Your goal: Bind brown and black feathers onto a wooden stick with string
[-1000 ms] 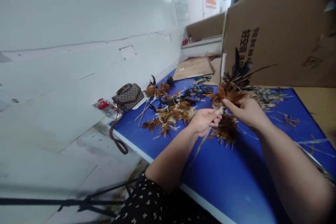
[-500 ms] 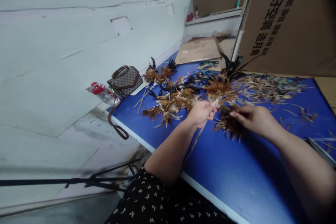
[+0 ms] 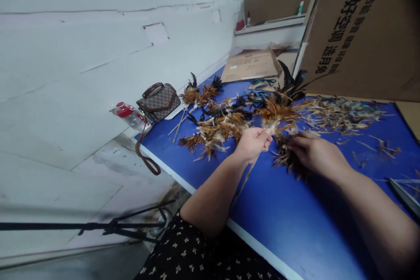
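My left hand (image 3: 255, 143) is closed around the base of a feather duster (image 3: 277, 111), where the feathers meet its thin stick (image 3: 244, 179). Orange-brown feathers fan out above the fist, with long black ones at the tip. The stick slants down toward my lap. Beside it, my right hand (image 3: 316, 153) has its fingers bent and pinched at a pile of dark brown feathers (image 3: 286, 157) on the blue table. The fingertips are partly hidden, so I cannot make out what is between them.
More feather bundles (image 3: 219, 129) lie left on the blue table (image 3: 272, 223), near a patterned handbag (image 3: 160, 100) and a bottle with a red cap (image 3: 129, 116). Loose feathers (image 3: 344, 113) spread at the right. A large cardboard sheet (image 3: 370, 43) stands behind; a tripod (image 3: 114, 226) is lower left.
My right hand has lowered slightly, its fingers curling further into the dark brown feathers. The left hand keeps its hold on the feather duster. The whole view has shifted a little.
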### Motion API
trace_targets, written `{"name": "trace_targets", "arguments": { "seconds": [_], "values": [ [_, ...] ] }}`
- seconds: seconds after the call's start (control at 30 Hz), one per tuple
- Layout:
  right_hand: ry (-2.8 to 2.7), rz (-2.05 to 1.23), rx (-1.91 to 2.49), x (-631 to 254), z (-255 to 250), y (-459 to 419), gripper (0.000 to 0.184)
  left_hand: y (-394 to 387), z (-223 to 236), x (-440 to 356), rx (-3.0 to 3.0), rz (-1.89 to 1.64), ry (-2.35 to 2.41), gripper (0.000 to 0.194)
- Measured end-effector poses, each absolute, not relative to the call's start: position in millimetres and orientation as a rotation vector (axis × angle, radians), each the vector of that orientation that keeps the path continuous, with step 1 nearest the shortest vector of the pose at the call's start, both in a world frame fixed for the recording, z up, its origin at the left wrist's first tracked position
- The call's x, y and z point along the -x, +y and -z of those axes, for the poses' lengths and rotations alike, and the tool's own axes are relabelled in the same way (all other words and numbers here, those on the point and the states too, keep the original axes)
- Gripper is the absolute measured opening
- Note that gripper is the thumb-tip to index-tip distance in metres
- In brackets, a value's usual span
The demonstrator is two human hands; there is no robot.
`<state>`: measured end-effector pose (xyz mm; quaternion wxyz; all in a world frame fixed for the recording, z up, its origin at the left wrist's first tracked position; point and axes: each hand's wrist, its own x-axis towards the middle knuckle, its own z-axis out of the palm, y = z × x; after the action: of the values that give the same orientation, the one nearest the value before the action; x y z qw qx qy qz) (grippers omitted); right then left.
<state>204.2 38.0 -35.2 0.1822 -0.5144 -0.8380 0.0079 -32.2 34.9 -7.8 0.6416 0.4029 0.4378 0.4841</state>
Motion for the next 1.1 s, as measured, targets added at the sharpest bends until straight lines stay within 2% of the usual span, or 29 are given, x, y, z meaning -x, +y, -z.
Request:
{"name": "trace_targets", "arguments": {
  "seconds": [0.17, 0.3, 0.47, 0.67, 0.8, 0.97, 1.1],
  "values": [
    [-2.162, -0.298, 1.355, -216.6, 9.1, 38.2, 0.024, 36.7, 11.3, 30.0, -0.894, -1.101, 1.019, 0.04],
    [-2.2, -0.353, 1.132, -212.9, 1.1, 34.0, 0.023, 35.0, 16.8, 25.7, -0.909, -1.071, 0.993, 0.043],
    [-2.258, -0.202, 1.071, -205.0, -1.3, 30.8, 0.016, 30.4, 19.5, 20.8, -0.948, -1.028, 0.94, 0.046],
    [-2.329, -0.016, 0.836, -199.5, -7.5, 32.9, 0.017, 26.2, 23.0, 16.1, -0.958, -0.976, 0.926, 0.042],
    [-2.273, -0.037, 0.869, -194.9, -5.4, 31.6, 0.019, 23.4, 25.0, 13.4, -0.959, -0.947, 0.909, 0.038],
    [-2.311, 0.008, 0.997, -191.1, -1.9, 27.9, 0.021, 21.5, 24.5, 14.2, -0.973, -0.936, 0.833, 0.048],
    [-2.308, 0.103, 1.072, -190.0, -4.4, 25.0, 0.023, 21.5, 25.9, 14.3, -0.973, -0.924, 0.813, 0.048]
  ]
}}
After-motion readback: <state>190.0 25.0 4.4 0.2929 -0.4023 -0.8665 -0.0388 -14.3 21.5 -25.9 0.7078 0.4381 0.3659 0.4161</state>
